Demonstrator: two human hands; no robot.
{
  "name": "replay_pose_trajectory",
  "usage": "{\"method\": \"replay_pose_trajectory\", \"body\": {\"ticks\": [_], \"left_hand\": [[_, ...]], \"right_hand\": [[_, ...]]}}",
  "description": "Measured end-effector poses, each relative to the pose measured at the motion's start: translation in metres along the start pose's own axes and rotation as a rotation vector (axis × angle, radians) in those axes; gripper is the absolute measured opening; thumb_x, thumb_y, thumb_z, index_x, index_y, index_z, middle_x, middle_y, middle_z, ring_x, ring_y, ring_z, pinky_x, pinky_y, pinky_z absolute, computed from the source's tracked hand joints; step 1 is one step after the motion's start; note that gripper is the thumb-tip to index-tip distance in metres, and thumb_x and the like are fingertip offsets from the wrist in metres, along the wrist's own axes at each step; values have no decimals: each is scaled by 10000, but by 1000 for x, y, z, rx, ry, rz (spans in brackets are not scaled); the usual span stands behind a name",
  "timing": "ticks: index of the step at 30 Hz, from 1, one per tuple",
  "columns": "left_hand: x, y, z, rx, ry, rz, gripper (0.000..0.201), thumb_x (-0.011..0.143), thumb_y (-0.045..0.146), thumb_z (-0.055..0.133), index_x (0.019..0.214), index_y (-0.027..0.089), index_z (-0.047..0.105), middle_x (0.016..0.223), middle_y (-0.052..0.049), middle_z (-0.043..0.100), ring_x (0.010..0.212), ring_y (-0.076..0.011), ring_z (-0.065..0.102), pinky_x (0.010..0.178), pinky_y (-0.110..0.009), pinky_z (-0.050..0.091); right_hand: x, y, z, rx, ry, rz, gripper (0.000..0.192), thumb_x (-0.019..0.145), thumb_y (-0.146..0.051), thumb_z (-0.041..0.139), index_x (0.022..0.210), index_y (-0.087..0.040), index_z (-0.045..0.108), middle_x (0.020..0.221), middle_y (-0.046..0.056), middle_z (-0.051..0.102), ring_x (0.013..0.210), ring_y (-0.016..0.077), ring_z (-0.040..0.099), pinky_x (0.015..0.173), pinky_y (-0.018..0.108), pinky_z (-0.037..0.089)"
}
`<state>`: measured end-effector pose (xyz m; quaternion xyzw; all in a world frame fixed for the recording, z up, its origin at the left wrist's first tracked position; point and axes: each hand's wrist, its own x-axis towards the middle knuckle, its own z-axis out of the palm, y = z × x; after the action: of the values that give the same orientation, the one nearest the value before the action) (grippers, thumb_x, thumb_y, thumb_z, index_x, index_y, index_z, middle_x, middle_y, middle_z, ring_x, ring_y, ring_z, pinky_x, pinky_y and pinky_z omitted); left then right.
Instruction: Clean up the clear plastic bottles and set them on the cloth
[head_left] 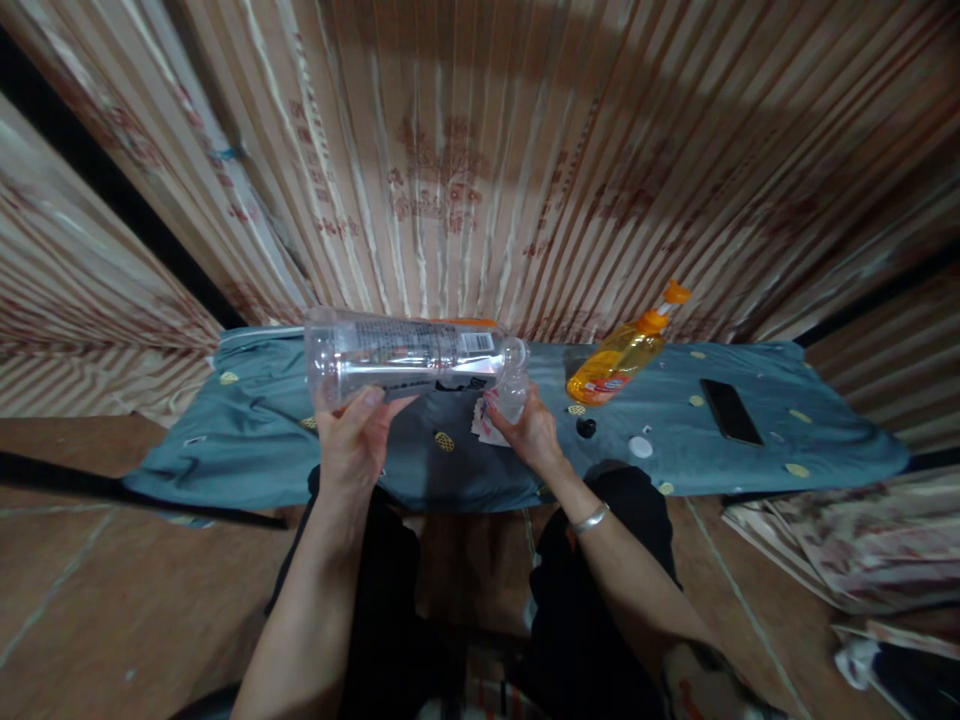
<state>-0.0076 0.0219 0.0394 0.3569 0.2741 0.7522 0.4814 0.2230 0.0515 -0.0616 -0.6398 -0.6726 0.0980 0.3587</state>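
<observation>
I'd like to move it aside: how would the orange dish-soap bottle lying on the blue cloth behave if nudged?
The orange plastic bottle with the orange cap lies on its side on the blue patterned cloth, so it may roll. It looks mostly full, so probably fairly heavy for its size. The soft cloth would likely slow it.

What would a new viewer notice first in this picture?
First the large clear plastic bottle, held on its side by the left hand above the blue-grey cloth. Its mouth meets a small clear bottle in the right hand. To the right, an orange bottle and a black phone lie on the cloth.
</observation>
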Motion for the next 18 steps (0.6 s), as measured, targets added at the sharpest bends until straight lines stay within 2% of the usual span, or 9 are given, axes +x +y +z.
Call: {"method": "replay_pose_trajectory", "body": {"ticks": [8, 13, 18], "left_hand": [[0, 2, 0, -5, -26, -11, 678, 617, 353, 941, 1231, 291, 660, 863, -14, 732, 1050, -306, 717, 863, -532, 650], [0, 1, 1, 0, -6, -12, 701, 618, 363, 941, 1252, 286, 653, 956, -40, 747, 1063, -315, 716, 876, -544, 638], [0, 1, 0, 10, -1, -2, 746, 602, 363, 955, 1273, 318, 631, 940, -30, 744, 1020, -305, 729, 875, -561, 632]], "right_hand": [[1, -2, -3, 10, -8, -7, 593, 847, -425, 712, 1321, -137, 503, 1142, 196, 757, 1046, 319, 745, 832, 387, 582], [0, -1, 0, 15, 4, 11, 658, 840, -449, 708, 1362, -110, 493, 1131, 204, 761, 1052, 339, 745, 846, 420, 591], [-1, -1, 3, 37, 19, 19, 699, 833, -446, 705, 1395, -94, 485, 1172, 214, 751, 1088, 339, 737, 883, 435, 594]]}}
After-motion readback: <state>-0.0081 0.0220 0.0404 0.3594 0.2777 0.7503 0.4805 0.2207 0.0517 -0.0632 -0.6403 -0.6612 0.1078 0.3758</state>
